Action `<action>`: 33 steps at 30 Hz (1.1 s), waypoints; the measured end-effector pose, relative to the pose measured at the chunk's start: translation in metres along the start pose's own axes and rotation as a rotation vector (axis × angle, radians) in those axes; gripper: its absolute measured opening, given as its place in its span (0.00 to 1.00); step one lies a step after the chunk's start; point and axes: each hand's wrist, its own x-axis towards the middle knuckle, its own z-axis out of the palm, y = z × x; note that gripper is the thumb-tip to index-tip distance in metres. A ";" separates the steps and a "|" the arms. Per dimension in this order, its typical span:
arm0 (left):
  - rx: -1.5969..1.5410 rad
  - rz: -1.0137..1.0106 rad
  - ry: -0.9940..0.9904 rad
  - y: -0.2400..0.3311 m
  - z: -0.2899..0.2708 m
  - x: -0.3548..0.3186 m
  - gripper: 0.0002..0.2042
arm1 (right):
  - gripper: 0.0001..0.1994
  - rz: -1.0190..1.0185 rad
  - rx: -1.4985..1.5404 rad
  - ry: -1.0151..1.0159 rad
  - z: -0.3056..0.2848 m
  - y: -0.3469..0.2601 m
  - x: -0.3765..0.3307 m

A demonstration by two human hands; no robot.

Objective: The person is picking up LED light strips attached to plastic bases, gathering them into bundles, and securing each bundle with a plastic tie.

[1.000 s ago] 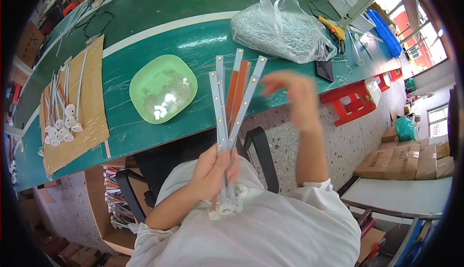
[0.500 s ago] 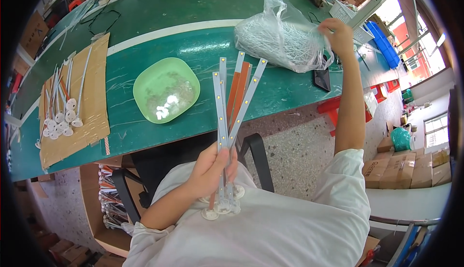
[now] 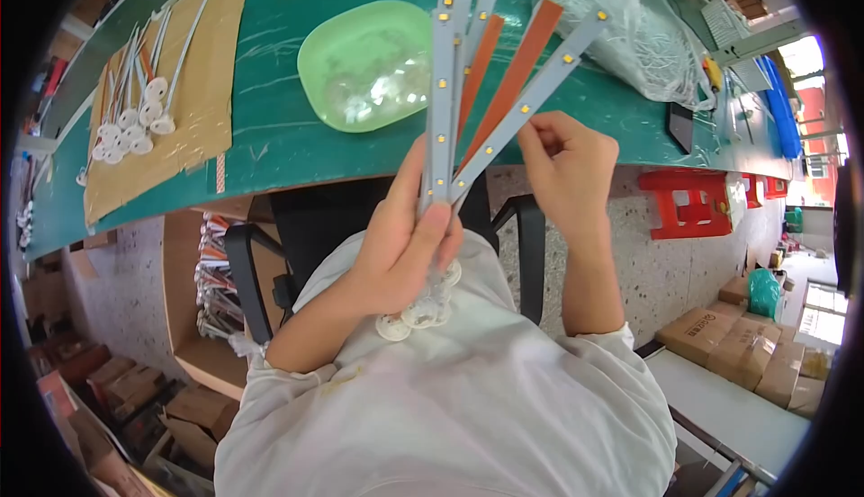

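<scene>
Left hand (image 3: 405,250) is closed around the lower ends of a fan of strips (image 3: 468,92), thumb pressed over them at about the middle of the view, with small white round caps (image 3: 421,308) bunched just below the fist against the pale shirt (image 3: 450,407). These strips spread upward toward 12 and 1 o'clock: several are grey with small yellow dots along them, and two show an orange-brown face. Right hand (image 3: 567,169) sits at 3 o'clock of the fan, fingers curled, its fingertips touching the outermost grey strip (image 3: 531,92) (whether it truly pinches that strip or only rests against it I cannot tell). Behind the fan lies the green desk (image 3: 270,137). On it, at 11 o'clock of the left hand, stands a light green bowl (image 3: 364,65) with something clear and shiny inside. Farther out at 10 o'clock a cardboard sheet (image 3: 193,110) carries a row of white wires (image 3: 135,115) with round ends. At 1 o'clock, a clear plastic bag (image 3: 630,29) rests on the desk, well apart from the bowl. A red stool (image 3: 693,205) stands on the floor at 3 o'clock.
</scene>
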 end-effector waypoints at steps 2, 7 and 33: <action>0.052 -0.002 0.041 -0.002 0.003 -0.006 0.29 | 0.05 0.001 0.003 -0.038 0.012 -0.023 -0.009; 0.099 0.009 0.061 -0.002 0.008 -0.014 0.29 | 0.03 -0.314 -0.065 -0.161 0.009 -0.045 -0.021; 0.331 0.125 0.124 -0.025 0.003 -0.015 0.06 | 0.10 -0.743 0.184 -0.542 0.001 -0.056 -0.023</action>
